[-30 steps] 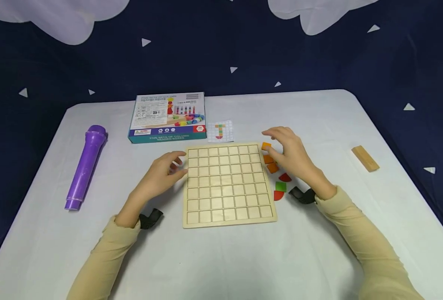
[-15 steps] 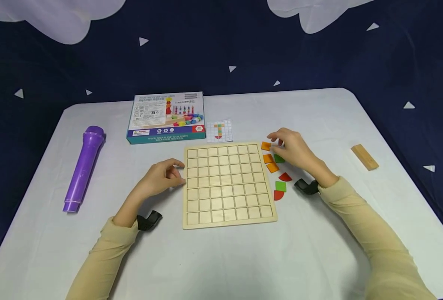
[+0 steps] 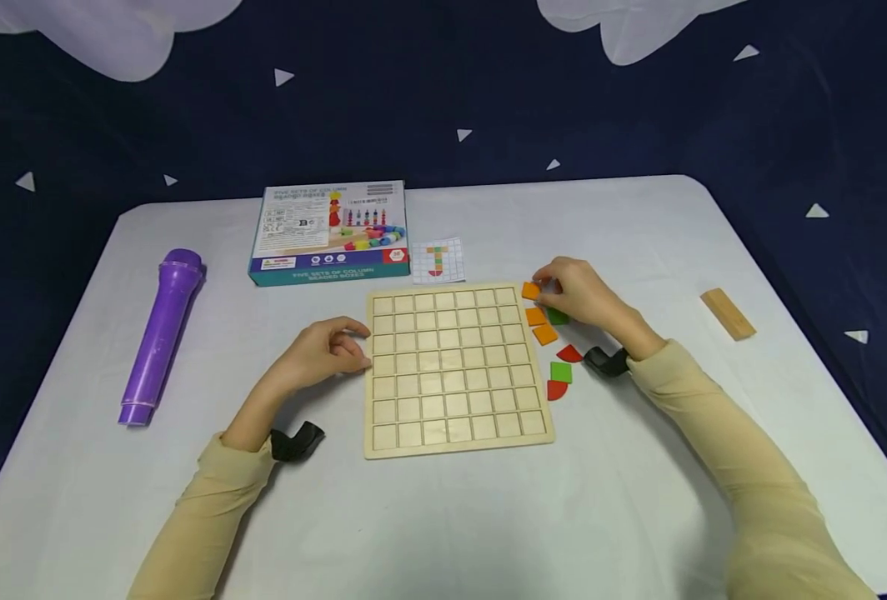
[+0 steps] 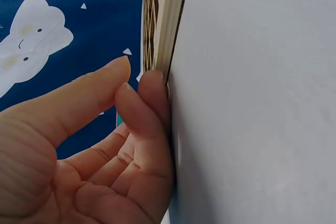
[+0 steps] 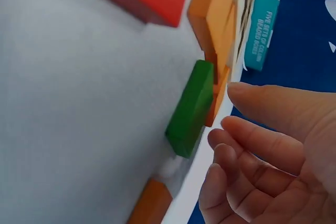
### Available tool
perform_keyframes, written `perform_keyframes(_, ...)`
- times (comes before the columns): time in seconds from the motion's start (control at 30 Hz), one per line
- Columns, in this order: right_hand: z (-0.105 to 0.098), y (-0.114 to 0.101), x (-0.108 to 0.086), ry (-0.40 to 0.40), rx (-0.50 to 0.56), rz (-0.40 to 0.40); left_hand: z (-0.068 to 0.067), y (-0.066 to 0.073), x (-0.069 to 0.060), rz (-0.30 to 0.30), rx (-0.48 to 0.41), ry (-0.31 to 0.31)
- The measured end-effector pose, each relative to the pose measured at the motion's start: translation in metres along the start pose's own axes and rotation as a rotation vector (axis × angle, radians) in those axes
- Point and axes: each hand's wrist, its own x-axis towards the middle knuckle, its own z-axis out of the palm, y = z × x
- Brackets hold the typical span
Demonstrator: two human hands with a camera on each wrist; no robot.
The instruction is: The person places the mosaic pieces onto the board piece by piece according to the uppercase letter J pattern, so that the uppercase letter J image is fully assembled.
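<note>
My left hand (image 3: 328, 354) is at the left edge of a wooden grid board (image 3: 454, 360). In the left wrist view, the fingertips (image 4: 153, 85) rest against the board's edge (image 4: 169, 19), with nothing held. My right hand (image 3: 582, 292) hovers at the board's far right corner, its thumb beside an orange tile (image 3: 530, 290). The right wrist view shows thumb and fingers apart, with no tile gripped. A dark green tile (image 5: 191, 108) lies close by, partly hidden under the hand in the head view. Another orange tile (image 5: 152, 203) shows low in the right wrist view.
Nearer along the board's right side lie orange tiles (image 3: 544, 335), red pieces (image 3: 557, 390) and a light green tile (image 3: 561, 372). A pattern card (image 3: 438, 261) and toy box (image 3: 329, 233) stand behind. A purple microphone-shaped tube (image 3: 160, 337) lies left, a wooden block (image 3: 728, 314) right.
My right hand has drawn back slightly, uncovering the dark green tile, and its fingers have come closer together. My left hand has lowered a little along the board's left edge.
</note>
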Motion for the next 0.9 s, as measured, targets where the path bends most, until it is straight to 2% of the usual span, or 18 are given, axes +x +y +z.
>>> perform_keyframes(0.33, 0.001, 0.000, 0.006, -0.052, -0.053, -0.019, 0.008, 0.002, 0.003, 0.088, 0.067, 0.003)
perform_keyframes(0.67, -0.004, 0.004, 0.010, -0.080, -0.063, -0.045, 0.007, 0.000, 0.004, 0.072, 0.095, 0.028)
perform_keyframes(0.9, -0.011, 0.001, 0.007, -0.013, -0.056, -0.069, 0.006, 0.002, 0.004, 0.064, 0.110, 0.057)
